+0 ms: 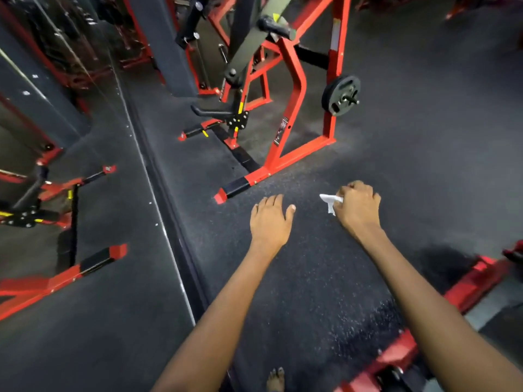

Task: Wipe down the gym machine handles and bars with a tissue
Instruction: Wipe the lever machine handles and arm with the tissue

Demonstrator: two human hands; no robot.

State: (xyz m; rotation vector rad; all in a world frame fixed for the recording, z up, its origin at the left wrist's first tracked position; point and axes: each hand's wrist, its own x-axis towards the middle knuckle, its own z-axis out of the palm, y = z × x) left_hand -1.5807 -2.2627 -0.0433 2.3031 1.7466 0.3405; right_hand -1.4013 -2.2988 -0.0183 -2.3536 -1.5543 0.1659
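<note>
The white tissue (330, 202) sits crumpled in the right hand (358, 206), whose fingers curl round it, above the dark floor (424, 137). The left hand (270, 219) hangs with fingers loosely extended, apparently holding nothing. The red machine (285, 80) stands well apart ahead.

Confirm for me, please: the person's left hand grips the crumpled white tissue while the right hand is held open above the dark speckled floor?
Not quite: the head view shows the sides swapped. The right hand grips the crumpled white tissue, while the left hand is held open above the dark speckled floor.
</note>
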